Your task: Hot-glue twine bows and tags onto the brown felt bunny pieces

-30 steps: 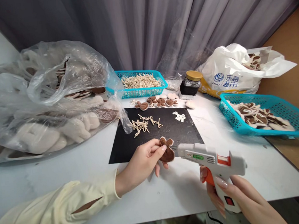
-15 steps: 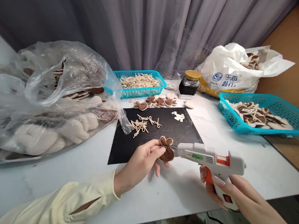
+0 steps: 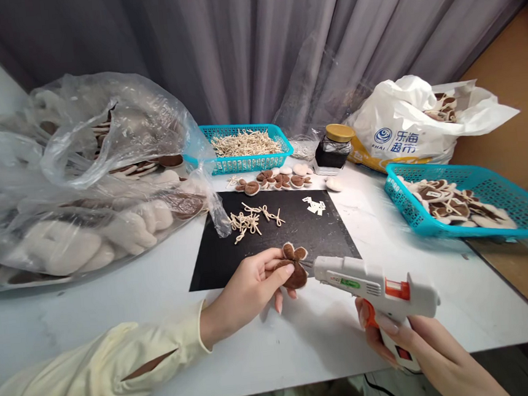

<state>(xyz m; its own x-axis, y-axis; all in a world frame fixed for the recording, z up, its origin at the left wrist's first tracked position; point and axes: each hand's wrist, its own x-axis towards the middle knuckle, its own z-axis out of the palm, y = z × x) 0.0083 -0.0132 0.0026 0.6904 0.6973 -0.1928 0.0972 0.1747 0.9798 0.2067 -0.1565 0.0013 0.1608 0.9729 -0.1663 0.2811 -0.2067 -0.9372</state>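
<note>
My left hand (image 3: 257, 282) pinches a brown felt bunny-shaped piece (image 3: 297, 275) with a pale edge, its two ears pointing up, just over the near edge of a black mat (image 3: 308, 231). Wrapped round the handle of a white glue gun (image 3: 368, 278), my right hand (image 3: 406, 339) has a finger on the orange trigger. The gun's nozzle points left, its thin tip close to the neck of the piece; whether it touches, I cannot tell. Several cream cord bows (image 3: 250, 221) and small white labels (image 3: 314, 205) lie on the mat.
A large clear plastic bag (image 3: 124, 136) of felt pieces fills the left. Behind the mat are a teal basket (image 3: 251, 162) of cord bows, more brown pieces (image 3: 282, 180) and a yellow-lidded jar (image 3: 333, 152). At right stand another teal basket (image 3: 465, 177) and a white shopping bag (image 3: 391, 119).
The glue gun has shifted slightly right and down. The felt piece has tilted a little in my left hand, which otherwise stays in place.
</note>
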